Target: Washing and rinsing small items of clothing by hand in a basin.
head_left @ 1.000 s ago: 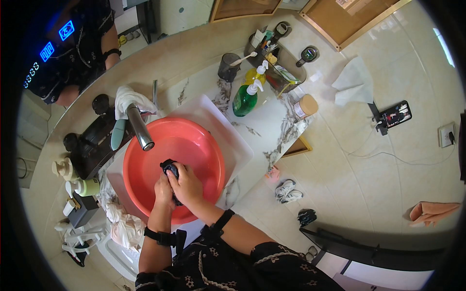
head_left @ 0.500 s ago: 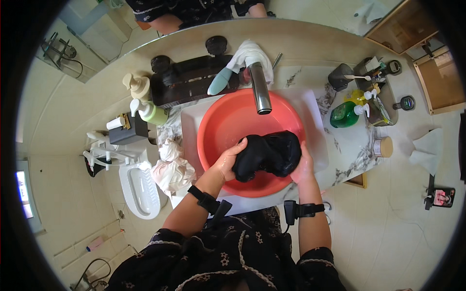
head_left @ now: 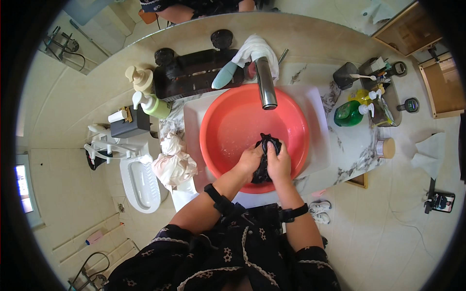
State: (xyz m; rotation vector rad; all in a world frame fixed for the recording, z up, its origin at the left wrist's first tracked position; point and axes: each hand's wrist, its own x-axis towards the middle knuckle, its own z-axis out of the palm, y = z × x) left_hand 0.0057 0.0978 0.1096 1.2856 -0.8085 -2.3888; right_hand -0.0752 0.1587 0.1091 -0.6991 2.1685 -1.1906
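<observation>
**Black cloth gripped by two hands, coral basin**

Head view:
- Black cloth: bunched, within the basin's outline near its front rim, right of middle; contact with the basin floor cannot be told.
- Left hand: fingers closed around the cloth's left side.
- Right hand: clenched on its right side, thumb uppermost, beside the left.
- Basin: round, set on the white sink in the marbled counter.
- Faucet: chrome, spout above the basin's rear rim, white cloth draped on its base.
- Pale fabric bundle: counter's left part, towards the front edge.
- Green pump bottle and yellow pump bottle: towards the counter's rear right corner, just beside each other.
- Dark cup: behind these, holding a toothbrush.
- Lidded jar: at the counter's right edge; pale label, print too small to read.
</observation>
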